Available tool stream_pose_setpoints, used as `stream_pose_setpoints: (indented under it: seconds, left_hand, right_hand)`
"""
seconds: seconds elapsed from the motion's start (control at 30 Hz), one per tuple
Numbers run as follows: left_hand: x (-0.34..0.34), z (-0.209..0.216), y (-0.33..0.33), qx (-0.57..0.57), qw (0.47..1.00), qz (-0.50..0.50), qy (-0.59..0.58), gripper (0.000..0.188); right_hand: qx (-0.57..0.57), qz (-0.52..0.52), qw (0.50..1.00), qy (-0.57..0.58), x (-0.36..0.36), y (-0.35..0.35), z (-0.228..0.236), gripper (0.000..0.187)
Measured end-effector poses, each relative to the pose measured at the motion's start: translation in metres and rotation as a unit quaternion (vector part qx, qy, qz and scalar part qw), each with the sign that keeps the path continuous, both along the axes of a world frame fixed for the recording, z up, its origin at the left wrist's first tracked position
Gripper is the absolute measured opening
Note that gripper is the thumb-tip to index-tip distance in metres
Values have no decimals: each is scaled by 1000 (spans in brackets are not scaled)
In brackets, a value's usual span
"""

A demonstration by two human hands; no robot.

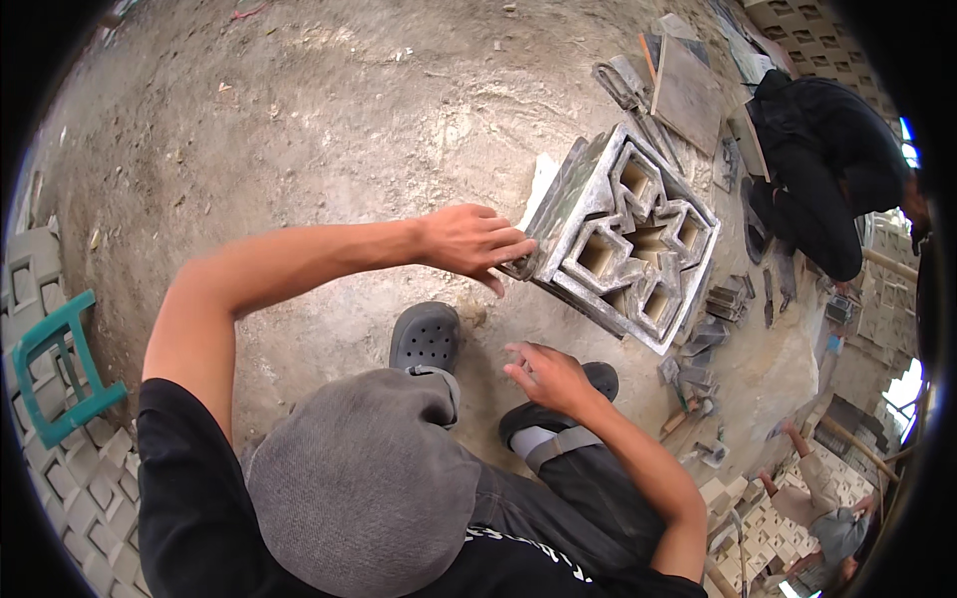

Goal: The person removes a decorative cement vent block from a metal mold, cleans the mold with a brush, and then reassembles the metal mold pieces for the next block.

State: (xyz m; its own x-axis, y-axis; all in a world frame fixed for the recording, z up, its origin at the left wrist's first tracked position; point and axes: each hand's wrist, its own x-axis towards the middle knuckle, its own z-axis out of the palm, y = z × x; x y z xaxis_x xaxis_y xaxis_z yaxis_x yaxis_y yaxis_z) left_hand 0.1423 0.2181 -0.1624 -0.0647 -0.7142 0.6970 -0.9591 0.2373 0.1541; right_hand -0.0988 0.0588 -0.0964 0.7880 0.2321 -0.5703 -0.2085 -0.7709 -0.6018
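Note:
A heavy metal block mould [583, 267] stands on the dirt floor ahead and to the right of me. Its top frame surrounds raised, angular star-like walls with several deep openings, pale inside. My left hand [467, 242] reaches across to the mould's near left corner. Its fingers hook over a small dark lug there, while the thumb hangs apart below. Closer to me, my right hand [548, 377] hovers over my right shoe, clear of the mould. Its fingers are loosely bent and apart, with nothing in them.
Behind the mould lie a flat board [688, 95] and metal bars. Several small tools and metal pieces [703, 344] are scattered at right. One person in black [822, 169] crouches at far right; another [822, 498] is lower right. A green plastic stool [65, 369] stands by stacked blocks [95, 478] at left.

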Motion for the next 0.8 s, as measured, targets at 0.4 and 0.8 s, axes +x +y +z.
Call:
stream_pose_setpoints:
  seconds: [0.4,0.8]
  left_hand:
    - [-6,8,4,282,908,19,308,54]
    - [-22,32,21,183,963,24,194,29]
  right_hand:
    - [30,-33,998,40,-3,-2,-2,35]
    - [34,-48,998,9,-3,-11,-5,35]
